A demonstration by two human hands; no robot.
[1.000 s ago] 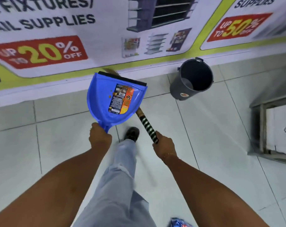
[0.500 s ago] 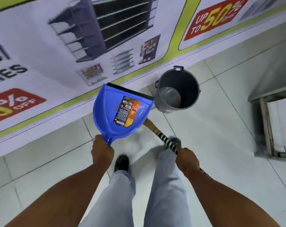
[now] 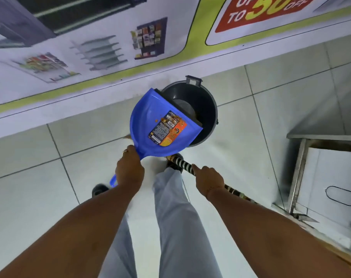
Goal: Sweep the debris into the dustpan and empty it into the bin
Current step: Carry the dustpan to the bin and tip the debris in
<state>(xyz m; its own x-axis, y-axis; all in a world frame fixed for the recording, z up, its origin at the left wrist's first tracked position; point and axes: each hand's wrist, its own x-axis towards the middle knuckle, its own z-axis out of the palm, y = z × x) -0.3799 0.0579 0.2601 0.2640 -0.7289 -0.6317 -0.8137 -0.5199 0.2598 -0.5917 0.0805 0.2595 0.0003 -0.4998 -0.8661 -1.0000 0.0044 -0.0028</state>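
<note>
The left hand (image 3: 129,170) is keeping its grip clamped on the handle of the blue dustpan (image 3: 150,125), whose lip is hanging over the grey bin (image 3: 206,109) just beyond. The debris (image 3: 171,119), crumbs on a wrapper, looks light and loose, likely sliding off when tipped. The right hand's (image 3: 207,180) grip is wrapping the striped broom handle (image 3: 183,164).

Pale tiled floor (image 3: 291,101) with dark grout lines; printed advertising banner (image 3: 110,37) along the wall, showing shelving units and a red "UP TO 50% OFF" panel (image 3: 257,11), edged in lime green; metal-framed cabinet (image 3: 321,177) at right; grey trousers (image 3: 176,217); black shoes (image 3: 99,189).
</note>
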